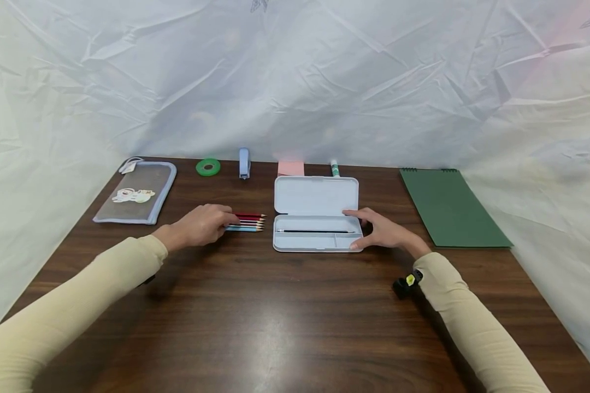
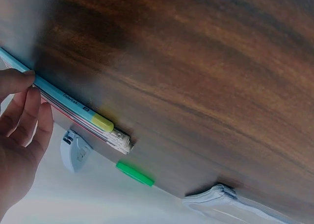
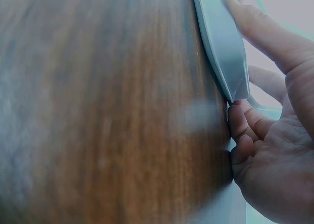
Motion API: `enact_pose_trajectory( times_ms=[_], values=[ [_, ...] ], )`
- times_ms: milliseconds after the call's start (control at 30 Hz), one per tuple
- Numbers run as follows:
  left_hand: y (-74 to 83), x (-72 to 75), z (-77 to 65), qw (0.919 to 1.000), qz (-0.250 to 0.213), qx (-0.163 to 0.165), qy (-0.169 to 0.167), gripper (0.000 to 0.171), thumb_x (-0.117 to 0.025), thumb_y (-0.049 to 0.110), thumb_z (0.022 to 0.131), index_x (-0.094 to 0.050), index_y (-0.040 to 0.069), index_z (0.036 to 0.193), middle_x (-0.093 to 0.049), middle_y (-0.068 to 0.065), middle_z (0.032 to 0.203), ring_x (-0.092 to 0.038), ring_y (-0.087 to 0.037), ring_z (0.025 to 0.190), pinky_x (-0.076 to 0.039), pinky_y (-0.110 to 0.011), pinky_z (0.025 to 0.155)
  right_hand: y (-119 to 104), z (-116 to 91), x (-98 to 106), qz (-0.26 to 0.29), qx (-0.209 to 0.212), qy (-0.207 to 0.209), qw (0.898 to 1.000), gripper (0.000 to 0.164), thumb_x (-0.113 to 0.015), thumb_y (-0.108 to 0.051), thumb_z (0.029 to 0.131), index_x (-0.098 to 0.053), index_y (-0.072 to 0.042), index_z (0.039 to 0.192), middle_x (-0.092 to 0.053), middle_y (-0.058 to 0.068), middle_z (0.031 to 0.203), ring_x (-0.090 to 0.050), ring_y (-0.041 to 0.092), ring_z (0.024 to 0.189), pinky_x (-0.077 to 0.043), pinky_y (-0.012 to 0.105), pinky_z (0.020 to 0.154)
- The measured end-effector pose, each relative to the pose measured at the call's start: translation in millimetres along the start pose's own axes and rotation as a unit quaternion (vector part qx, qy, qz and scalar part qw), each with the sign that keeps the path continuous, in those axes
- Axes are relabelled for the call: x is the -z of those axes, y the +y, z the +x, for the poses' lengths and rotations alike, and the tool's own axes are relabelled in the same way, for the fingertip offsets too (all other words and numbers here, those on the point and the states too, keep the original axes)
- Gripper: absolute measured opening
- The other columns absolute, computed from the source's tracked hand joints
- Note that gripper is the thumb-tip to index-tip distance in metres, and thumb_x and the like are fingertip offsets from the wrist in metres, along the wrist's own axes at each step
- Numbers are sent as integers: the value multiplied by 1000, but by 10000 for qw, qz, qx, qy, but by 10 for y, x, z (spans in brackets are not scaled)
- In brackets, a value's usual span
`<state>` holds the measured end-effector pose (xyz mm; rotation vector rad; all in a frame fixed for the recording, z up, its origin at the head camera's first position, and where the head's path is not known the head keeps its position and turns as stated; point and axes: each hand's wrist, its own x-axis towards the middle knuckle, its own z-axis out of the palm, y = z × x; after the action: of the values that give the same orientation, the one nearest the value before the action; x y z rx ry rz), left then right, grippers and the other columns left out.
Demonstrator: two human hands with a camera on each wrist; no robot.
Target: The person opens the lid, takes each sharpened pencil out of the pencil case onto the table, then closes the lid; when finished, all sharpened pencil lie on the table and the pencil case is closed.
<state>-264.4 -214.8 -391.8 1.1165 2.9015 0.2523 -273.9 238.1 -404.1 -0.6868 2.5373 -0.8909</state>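
Observation:
My left hand [image 1: 204, 225] holds a row of several pencils [image 1: 251, 222] on the table, left of the pencil case. The thumb [image 2: 19, 81] lies against a light blue pencil [image 2: 73, 104] with a yellow band; its eraser end sticks out past the hand, and red and striped pencils lie beside it. At the right end of the white pencil case [image 1: 300, 244], my right hand [image 1: 381, 229] grips it, thumb on the front edge and fingers by the hinge side. The case's lid [image 1: 317, 195] stands raised. Inside, one dark pencil [image 1: 317, 231] lies lengthwise in the long compartment.
Along the back are a mesh zip pouch [image 1: 140, 188], green tape roll [image 1: 208, 167], blue stapler [image 1: 244, 162], pink paper pad [image 1: 291, 168] and a white-and-green tube [image 1: 335, 168]. A green spiral notebook [image 1: 452, 210] lies at the right. White sheeting [image 1: 295, 82] hangs behind the table.

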Motion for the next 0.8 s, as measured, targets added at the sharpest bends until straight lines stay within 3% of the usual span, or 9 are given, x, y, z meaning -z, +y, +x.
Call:
enact_pose_trajectory(
  times_ms=[200, 400, 533, 800],
  values=[
    [45, 43, 69, 9997, -228, 5, 110, 32, -69, -3, 85, -74, 10, 113, -64, -2, 94, -56, -15, 77, -51, -36, 70, -12, -4, 2, 7, -30, -6, 10000, 90, -83, -30, 81, -36, -12, 155, -44, 19, 132, -43, 28, 110, -38, 45, 93],
    [257, 112, 309, 9956, -924, -145, 2, 39, -70, 2, 88, -69, 9, 126, -65, -7, 107, -60, -22, 94, -52, -41, 85, 8, -4, -14, 79, -38, 5, 10000, 89, -83, -28, 81, -36, -12, 155, -44, 20, 134, -43, 30, 113, -38, 47, 95],
    [459, 136, 501, 9901, -1262, -470, -399, 41, -67, 3, 91, -65, 7, 131, -64, -12, 119, -61, -27, 105, -50, -43, 92, 20, -1, -34, 91, -34, -14, 10000, 89, -82, -29, 82, -35, -12, 155, -44, 20, 134, -43, 30, 112, -38, 46, 94],
    [797, 109, 924, 9777, -1410, -886, -1277, 43, -65, 2, 93, -63, 9, 135, -62, -11, 126, -59, -25, 118, -49, -40, 101, 10, -1, -15, 39, -16, 26, 10000, 89, -82, -29, 82, -36, -13, 155, -44, 19, 131, -43, 27, 108, -39, 43, 91]
  ],
)
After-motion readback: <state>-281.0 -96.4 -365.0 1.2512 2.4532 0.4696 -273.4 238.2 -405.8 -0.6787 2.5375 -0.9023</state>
